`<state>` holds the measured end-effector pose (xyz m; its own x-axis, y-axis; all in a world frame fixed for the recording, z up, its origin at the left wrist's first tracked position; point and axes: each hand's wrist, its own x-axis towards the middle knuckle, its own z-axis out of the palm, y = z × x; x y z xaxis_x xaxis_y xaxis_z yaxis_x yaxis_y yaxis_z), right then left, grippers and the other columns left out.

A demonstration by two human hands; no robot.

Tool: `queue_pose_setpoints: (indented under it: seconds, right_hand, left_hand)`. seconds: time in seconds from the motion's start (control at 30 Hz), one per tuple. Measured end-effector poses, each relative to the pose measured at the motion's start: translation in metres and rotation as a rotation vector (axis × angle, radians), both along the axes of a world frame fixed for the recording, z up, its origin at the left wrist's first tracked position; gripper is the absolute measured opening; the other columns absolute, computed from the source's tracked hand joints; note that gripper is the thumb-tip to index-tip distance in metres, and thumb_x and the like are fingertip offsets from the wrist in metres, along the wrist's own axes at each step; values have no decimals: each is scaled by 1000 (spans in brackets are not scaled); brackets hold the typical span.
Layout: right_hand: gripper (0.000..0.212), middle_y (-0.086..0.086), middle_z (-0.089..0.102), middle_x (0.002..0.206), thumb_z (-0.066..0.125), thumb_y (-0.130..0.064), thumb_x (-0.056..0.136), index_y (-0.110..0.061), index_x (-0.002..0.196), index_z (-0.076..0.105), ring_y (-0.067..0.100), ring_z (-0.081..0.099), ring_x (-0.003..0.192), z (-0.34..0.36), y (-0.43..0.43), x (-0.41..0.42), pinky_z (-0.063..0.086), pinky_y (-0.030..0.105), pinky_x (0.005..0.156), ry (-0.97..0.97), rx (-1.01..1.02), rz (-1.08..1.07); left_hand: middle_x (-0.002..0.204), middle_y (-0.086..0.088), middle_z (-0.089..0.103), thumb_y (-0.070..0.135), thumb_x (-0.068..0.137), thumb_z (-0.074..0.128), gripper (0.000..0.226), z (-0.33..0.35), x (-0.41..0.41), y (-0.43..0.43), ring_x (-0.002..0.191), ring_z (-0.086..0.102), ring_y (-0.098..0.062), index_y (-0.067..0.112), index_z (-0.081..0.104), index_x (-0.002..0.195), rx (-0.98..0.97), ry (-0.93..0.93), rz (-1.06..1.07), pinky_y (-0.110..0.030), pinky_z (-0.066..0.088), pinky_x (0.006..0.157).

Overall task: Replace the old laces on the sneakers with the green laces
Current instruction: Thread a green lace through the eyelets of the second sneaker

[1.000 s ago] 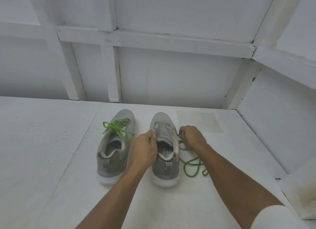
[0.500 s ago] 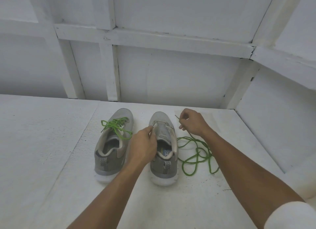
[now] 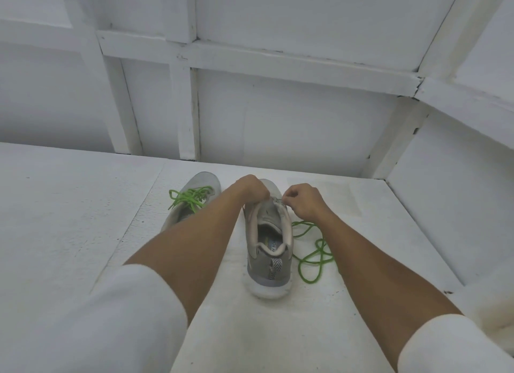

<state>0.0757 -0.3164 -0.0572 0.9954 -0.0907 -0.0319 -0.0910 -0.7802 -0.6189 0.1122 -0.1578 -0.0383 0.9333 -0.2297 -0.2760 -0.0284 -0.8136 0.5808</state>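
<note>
Unlaced sneaker sits mid-tabletop: free room behind its heel, wall close beyond its toe and to its right. Vs 0.5 s ago both hands have met at its front eyelets — left hand fingers curled on the eyelet edge, right hand fingers pinching the green lace, coiled right of its heel. Laced sneaker sits left, partly under the forearm.

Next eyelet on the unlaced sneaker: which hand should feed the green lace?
Right. The right hand seems to pinch the green lace at the eyelets, with the slack on its side. The left hand grips the unlaced sneaker, steadying it.
</note>
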Motion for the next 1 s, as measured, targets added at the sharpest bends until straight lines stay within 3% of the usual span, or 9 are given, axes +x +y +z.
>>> queue_pose_setpoints:
  seconds: [0.23,0.57,0.7,0.83,1.0]
  right_hand:
    - [15,7,69,100,58,-12,91,-8,97,72,19,58,87,2,4,1,41,24,73,-30,-111,53]
    - [18,4,56,86,52,-9,92,-10,95,70,23,54,77,12,14,8,37,26,62,-13,-382,192]
    - [9,3,58,85,57,-12,92,-11,92,66,20,53,75,2,19,10,39,27,63,-19,-327,147]
    - [8,-7,57,73,63,-12,90,-15,82,62,5,50,63,-2,17,9,36,23,53,-36,-160,23]
    - [16,9,71,97,59,-14,93,-10,93,74,20,59,80,-3,20,10,40,24,69,12,-102,14]
  left_hand:
    - [110,-6,69,28,76,76,36,-16,17,-6,105,63,-24,12,72,109,14,11,8,-38,53,93]
    - [95,-2,73,22,74,75,22,-34,16,-10,94,67,-18,15,76,95,-62,-59,138,-32,56,86]
    - [91,-2,73,21,72,72,22,-40,15,-11,92,66,-18,14,77,92,-69,-102,146,-34,57,83]
    - [87,-2,73,22,69,71,23,-41,12,-13,88,66,-19,14,75,90,-54,-116,137,-34,58,79]
    - [92,-9,71,25,66,65,31,-47,13,-16,91,66,-27,12,74,93,-11,-135,128,-34,56,77]
